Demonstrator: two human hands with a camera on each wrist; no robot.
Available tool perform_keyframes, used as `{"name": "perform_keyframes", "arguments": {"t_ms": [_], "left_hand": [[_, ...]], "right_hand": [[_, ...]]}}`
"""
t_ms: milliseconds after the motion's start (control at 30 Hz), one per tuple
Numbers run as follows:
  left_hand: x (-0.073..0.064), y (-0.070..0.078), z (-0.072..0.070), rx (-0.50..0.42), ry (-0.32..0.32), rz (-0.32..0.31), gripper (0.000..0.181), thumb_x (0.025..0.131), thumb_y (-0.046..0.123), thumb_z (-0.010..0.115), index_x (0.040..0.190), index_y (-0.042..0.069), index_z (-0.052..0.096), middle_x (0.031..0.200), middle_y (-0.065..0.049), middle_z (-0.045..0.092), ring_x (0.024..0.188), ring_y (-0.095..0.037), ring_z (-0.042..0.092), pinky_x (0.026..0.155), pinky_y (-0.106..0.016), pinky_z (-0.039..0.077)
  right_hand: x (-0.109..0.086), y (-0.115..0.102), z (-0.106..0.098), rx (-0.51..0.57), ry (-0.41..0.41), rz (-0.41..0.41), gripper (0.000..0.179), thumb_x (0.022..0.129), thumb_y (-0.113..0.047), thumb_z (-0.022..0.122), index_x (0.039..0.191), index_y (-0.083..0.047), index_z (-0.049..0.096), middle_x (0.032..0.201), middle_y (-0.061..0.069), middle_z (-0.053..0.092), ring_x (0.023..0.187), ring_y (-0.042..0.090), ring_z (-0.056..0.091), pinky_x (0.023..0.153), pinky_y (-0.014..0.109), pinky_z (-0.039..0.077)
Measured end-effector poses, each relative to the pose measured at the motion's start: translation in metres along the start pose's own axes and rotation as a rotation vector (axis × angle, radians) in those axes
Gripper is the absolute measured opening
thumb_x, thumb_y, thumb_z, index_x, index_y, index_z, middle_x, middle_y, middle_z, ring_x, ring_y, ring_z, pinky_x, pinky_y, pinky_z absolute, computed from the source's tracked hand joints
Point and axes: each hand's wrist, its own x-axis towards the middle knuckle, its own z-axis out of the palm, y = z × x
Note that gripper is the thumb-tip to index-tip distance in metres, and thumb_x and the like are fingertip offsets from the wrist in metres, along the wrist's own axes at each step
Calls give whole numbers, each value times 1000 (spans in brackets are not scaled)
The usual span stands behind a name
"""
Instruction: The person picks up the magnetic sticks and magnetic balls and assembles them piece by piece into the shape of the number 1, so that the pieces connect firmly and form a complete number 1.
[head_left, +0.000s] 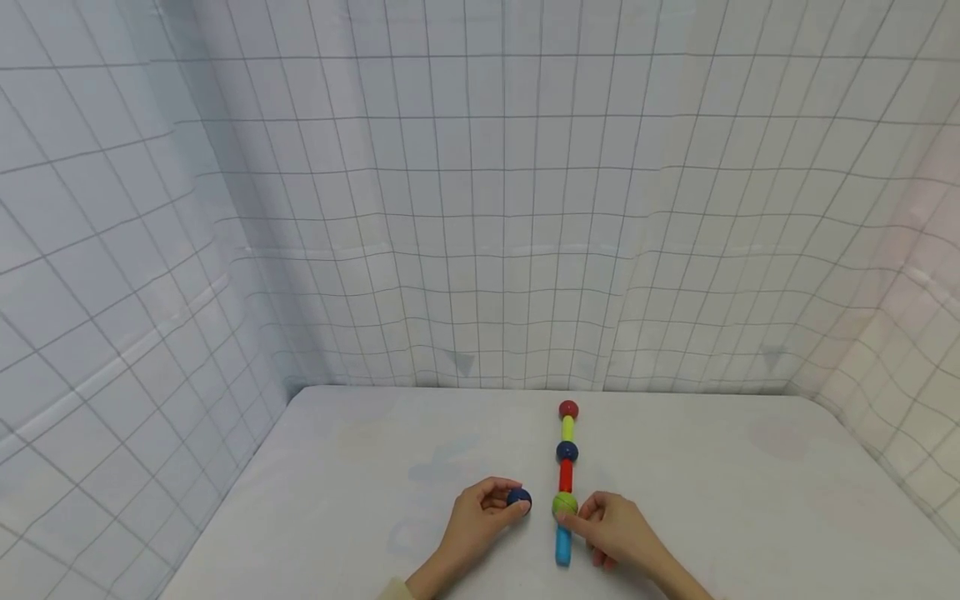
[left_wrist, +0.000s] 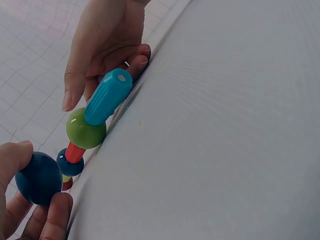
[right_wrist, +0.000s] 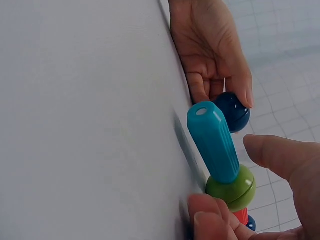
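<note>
My left hand [head_left: 476,521] pinches a loose dark blue ball [left_wrist: 39,178] between thumb and fingers, just left of a straight chain of balls and rods. The near end of that chain is a light blue ribbed rod [right_wrist: 213,142] with a small pale disc on its end face. It joins a lime green ball [left_wrist: 86,129], followed by a red rod [head_left: 566,475], another dark blue ball [head_left: 567,451], a yellow rod [head_left: 567,429] and a red ball [head_left: 568,409]. Beside the green ball is my right hand [head_left: 621,529], its fingers loosely bent and its thumb apart from the ball.
The chain lies lengthwise on a white-covered table [head_left: 330,500]. White cloth with a dark grid [head_left: 487,208] hangs behind the table's far edge and along both sides.
</note>
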Motion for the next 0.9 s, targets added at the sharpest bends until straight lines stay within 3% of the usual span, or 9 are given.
{"name": "perform_keyframes", "arguments": {"t_ms": [500,900], "left_hand": [[0,1,-1,-5,8,-14,34,81,25,77,105,5,67,89,-2,61,80,-16,59,68,-21,50],[-1,0,0,-20,3,0,35,81,25,77,106,3,66,90,-3,61,80,-16,59,68,-22,50]], "right_hand": [[-9,-7,4,-66,-63,19,48,74,-58,71,67,-12,59,49,-2,49,37,7,47,40,17,33],[-7,-2,4,-7,-85,-14,42,77,-51,73,66,-12,63,50,-2,54,40,7,50,41,15,36]]}}
